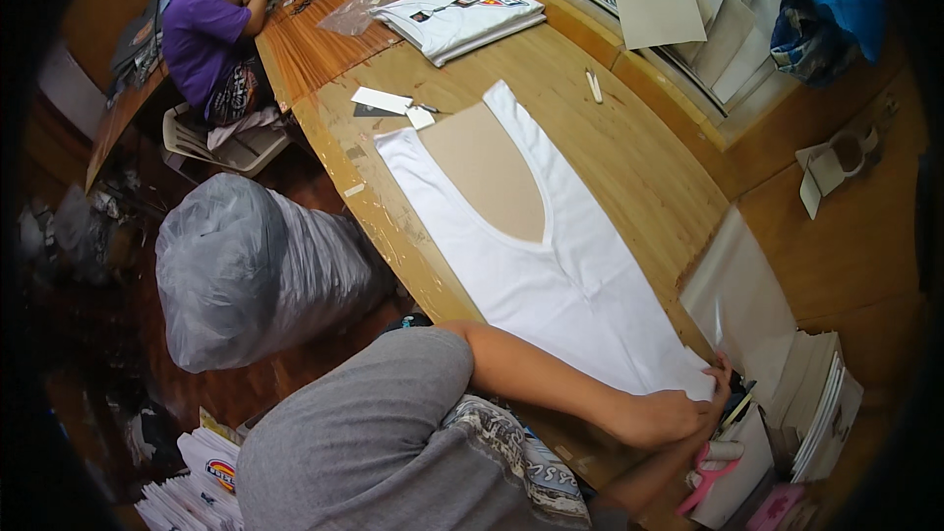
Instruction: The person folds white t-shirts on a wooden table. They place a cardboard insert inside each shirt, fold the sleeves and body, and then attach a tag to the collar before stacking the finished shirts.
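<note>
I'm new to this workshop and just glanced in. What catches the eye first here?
A long white garment lies flat along the wooden table, with a tan cardboard insert showing at its neckline. Both hands, the left hand and the right hand, meet at its near end. Left of the table stands a bulging grey plastic sack.

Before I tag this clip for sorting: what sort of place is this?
Probably a garment folding and packing workshop. A white shirt lies flat on a long wooden table with a cardboard insert inside; folded shirts are stacked beyond, and another person works nearby.
</note>
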A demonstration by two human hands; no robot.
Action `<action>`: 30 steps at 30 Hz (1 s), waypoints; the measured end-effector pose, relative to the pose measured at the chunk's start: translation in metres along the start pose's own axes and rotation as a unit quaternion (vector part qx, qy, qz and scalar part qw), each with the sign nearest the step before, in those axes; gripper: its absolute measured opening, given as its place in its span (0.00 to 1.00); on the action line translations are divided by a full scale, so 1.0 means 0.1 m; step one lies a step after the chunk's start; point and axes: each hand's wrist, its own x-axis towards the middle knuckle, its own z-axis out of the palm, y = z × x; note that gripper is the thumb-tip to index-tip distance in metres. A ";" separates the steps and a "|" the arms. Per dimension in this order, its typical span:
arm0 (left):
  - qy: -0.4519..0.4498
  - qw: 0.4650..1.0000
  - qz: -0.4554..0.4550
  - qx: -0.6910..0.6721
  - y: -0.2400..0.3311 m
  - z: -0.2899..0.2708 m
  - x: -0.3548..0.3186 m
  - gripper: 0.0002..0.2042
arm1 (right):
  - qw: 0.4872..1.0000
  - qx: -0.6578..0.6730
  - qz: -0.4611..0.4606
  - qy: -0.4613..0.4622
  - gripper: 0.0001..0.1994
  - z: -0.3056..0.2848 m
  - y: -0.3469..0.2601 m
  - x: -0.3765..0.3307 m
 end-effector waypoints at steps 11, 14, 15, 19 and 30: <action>0.463 0.749 -0.186 -0.437 -0.16 -1.16 -1.69 0.25 | 0.988 0.056 -0.131 0.066 0.11 1.49 -1.62 1.63; 0.571 0.552 -0.325 -0.514 -0.74 -1.32 -2.39 0.15 | 0.978 -0.093 -0.004 -0.188 0.09 2.87 -1.49 2.16; 0.578 0.555 -0.354 -0.483 -0.99 -1.30 -2.64 0.14 | 0.969 -0.082 0.013 -0.232 0.10 3.23 -1.13 2.32; 0.560 0.623 -0.485 -0.251 -1.28 -1.25 -2.96 0.11 | 0.937 -0.208 0.002 -0.280 0.12 3.86 -0.58 2.43; 0.360 0.707 -0.607 0.031 -1.26 -1.59 -3.00 0.18 | 0.887 -0.429 0.011 -0.169 0.14 4.06 -1.01 2.20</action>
